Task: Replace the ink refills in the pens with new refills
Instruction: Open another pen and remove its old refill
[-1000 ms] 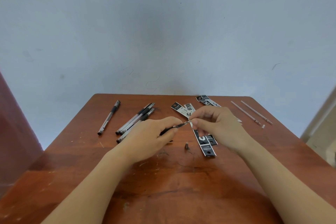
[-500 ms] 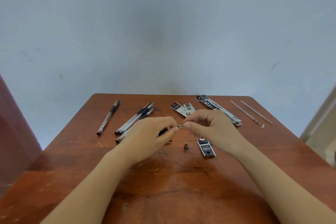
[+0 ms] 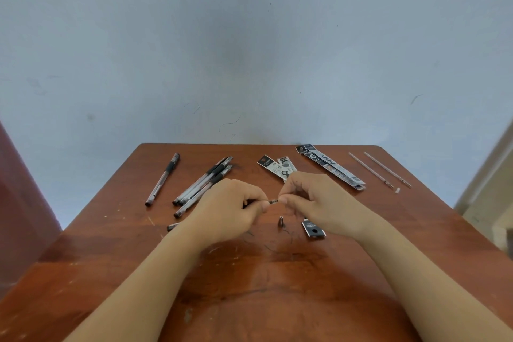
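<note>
Fig.: L grip [image 3: 230,208] clasps pen [image 3: 248,203], R grip [image 3: 319,203] pinches its refill [image 3: 274,200] — tip cone [image 3: 281,221] off; spare pens [image 3: 205,183] left of cone prob. pending.

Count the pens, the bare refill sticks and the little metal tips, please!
Clear plastic pens: 5 (lone pen, three bunched and hard to separate, held pen)
Thin clear bare refill tubes: 2
Small silver metal cone tip: 1
Total: 8
</note>
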Demonstrator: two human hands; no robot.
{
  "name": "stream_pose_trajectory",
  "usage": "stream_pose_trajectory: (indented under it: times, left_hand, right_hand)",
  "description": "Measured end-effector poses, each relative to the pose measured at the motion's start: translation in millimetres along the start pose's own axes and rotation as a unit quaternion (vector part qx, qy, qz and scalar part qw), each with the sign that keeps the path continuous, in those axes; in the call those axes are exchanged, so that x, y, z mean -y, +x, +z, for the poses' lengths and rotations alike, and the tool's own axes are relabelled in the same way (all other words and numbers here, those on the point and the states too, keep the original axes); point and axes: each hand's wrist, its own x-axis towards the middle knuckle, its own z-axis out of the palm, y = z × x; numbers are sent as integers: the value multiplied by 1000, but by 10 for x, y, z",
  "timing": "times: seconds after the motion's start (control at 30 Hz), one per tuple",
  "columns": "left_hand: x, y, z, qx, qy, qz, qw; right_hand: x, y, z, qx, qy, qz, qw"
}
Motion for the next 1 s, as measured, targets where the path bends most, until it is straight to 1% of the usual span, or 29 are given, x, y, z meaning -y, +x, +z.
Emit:
stream_pose_trajectory:
  times: [0.13,0.23,0.33,0.4,0.43,0.47,0.53,0.6,0.63,0.67,0.73,0.8,0.87,0.9,1.0]
  left_hand:
    - [0,1,-8,21,-51,-24,998]
    - [-28,-9,-41,56,-93,-43,993]
    - [-59,-9,-46,69,-109,-54,990]
    - [-45,-16,-69,68,-110,-70,989]
    - [-19,-23,-96,62,-108,-83,989]
    - [20,-31,-130,49,-108,-98,988]
    - [96,-38,-187,7,-121,-122,985]
    - [120,-34,-189,-25,-142,-131,981]
    - [110,-28,-170,-28,-148,-127,980]
    - [92,-22,-144,-24,-148,-120,981]
    - [59,-21,-103,-11,-143,-103,984]
    - [67,-19,-101,-12,-145,-96,985]
    - [84,-19,-107,-21,-158,-94,983]
    - [89,-18,-108,-26,-170,-95,981]
    - [82,-13,-108,-50,-205,-104,972]
  right_hand:
    - [17,-7,-32,10,-25,-17,1000]
    - [40,-7,-72,31,-72,-27,997]
    - [52,-5,-66,48,-100,-27,993]
    - [29,-11,-104,45,-132,-12,990]
    - [-15,-20,-170,26,-140,4,990]
    - [-72,-36,-261,-13,-127,26,991]
    - [-222,-90,-493,-142,-57,70,986]
    - [-406,-166,-720,-275,5,114,955]
    - [-511,-195,-803,-324,10,137,936]
    - [-608,-219,-862,-359,-5,163,919]
    - [-769,-259,-930,-392,-56,215,893]
    - [-881,-291,-967,-404,-98,256,873]
    - [-981,-325,-992,-392,-138,289,862]
    - [-1032,-331,-997,-375,-153,312,860]
    - [-1189,-317,-979,-290,-182,391,854]
